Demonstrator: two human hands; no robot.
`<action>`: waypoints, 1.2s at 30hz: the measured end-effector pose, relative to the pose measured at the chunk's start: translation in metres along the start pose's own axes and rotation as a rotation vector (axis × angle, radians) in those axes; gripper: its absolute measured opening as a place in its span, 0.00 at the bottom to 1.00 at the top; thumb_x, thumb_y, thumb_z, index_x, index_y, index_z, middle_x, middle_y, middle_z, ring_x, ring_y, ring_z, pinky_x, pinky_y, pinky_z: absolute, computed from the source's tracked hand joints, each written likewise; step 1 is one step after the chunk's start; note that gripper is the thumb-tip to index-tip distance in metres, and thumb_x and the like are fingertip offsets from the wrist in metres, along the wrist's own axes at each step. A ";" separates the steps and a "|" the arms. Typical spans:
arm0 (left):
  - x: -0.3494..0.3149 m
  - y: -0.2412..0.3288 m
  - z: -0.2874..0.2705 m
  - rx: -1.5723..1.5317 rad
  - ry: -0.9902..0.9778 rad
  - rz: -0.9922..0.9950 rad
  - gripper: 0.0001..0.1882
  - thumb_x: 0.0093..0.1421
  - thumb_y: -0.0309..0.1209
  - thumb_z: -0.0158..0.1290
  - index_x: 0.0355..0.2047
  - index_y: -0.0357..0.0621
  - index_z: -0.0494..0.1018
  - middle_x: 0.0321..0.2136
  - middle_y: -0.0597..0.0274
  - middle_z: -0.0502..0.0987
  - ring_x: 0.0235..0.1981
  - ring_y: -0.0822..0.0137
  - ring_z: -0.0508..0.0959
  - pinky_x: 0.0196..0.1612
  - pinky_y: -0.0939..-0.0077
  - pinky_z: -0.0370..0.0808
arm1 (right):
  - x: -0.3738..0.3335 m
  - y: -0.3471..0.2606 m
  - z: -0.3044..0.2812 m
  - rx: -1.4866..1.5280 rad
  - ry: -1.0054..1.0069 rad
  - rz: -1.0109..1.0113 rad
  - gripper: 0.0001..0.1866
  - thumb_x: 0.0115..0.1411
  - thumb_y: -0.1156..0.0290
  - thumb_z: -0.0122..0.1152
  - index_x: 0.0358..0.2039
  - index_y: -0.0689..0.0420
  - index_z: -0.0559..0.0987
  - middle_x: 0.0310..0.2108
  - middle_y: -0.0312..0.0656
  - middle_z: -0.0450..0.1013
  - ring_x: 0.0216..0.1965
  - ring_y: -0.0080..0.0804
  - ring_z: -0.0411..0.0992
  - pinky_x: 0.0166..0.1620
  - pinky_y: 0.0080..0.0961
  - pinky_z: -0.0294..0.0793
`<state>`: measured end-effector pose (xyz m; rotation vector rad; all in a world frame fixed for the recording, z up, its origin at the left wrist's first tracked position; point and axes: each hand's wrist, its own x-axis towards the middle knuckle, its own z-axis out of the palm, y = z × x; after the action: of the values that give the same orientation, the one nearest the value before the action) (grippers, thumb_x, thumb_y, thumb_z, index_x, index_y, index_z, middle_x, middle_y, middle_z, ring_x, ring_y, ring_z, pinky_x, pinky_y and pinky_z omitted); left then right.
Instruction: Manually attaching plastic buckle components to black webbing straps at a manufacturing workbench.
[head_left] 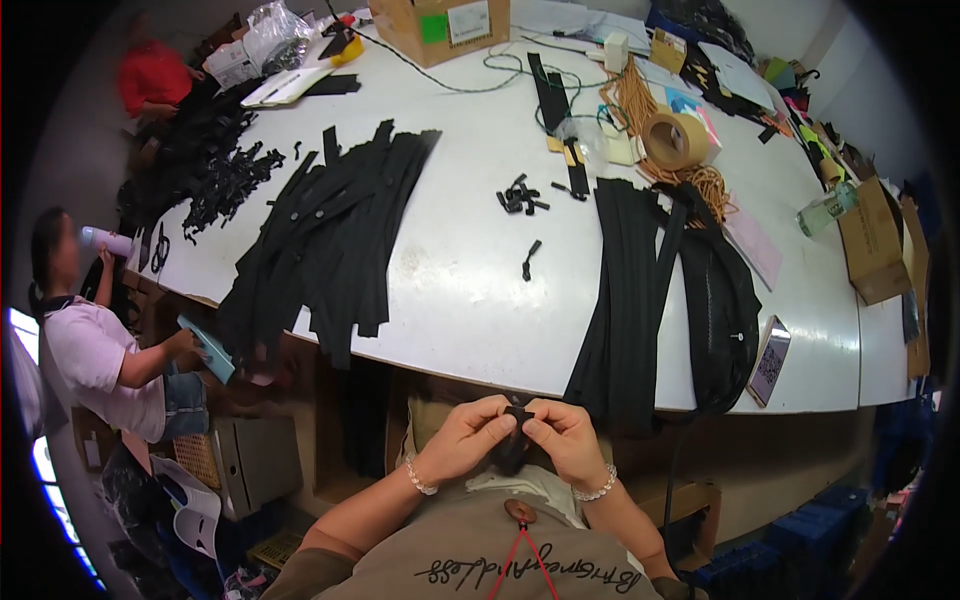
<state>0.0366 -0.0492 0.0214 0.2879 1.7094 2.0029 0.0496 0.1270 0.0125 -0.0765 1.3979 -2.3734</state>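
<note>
My left hand and my right hand meet at the table's front edge, close to my body. Thumbs and fingertips of both pinch a small black strip, its lower part hanging between them. Its exact kind is too dark to make out. Beyond my right hand, long black fabric strips lie in a bundle reaching over the edge. Beside them rests a black piece with a zip. A single small black pull tab lies ahead of my hands, with a little heap of similar tabs farther back.
A wide pile of black strips covers the left of the white table. At right are a phone, a tape roll, orange cord, a bottle and a carton. Another person sits at left; one in red is farther back.
</note>
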 end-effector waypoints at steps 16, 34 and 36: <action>0.003 0.000 0.011 -0.033 0.197 0.009 0.11 0.57 0.23 0.53 0.42 0.38 0.74 0.33 0.66 0.76 0.33 0.79 0.73 0.38 0.85 0.71 | -0.009 0.009 0.005 -0.304 0.259 -0.105 0.02 0.55 0.79 0.57 0.30 0.63 0.75 0.25 0.33 0.69 0.24 0.14 0.66 0.27 0.12 0.65; 0.010 0.018 0.005 0.265 0.196 0.385 0.11 0.48 0.17 0.57 0.33 0.39 0.78 0.29 0.58 0.78 0.31 0.67 0.77 0.35 0.78 0.73 | -0.001 -0.014 0.008 -0.610 0.239 -0.519 0.06 0.49 0.81 0.61 0.29 0.62 0.76 0.28 0.42 0.72 0.29 0.29 0.70 0.32 0.20 0.69; 0.009 0.013 0.003 0.262 0.190 0.421 0.10 0.48 0.16 0.56 0.32 0.38 0.78 0.29 0.58 0.78 0.32 0.67 0.78 0.35 0.78 0.74 | -0.003 -0.013 0.009 -0.634 0.256 -0.546 0.07 0.48 0.82 0.62 0.29 0.62 0.77 0.28 0.42 0.72 0.28 0.29 0.70 0.31 0.20 0.69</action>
<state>0.0275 -0.0431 0.0336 0.6078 2.1843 2.1439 0.0500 0.1265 0.0286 -0.3770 2.4769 -2.2714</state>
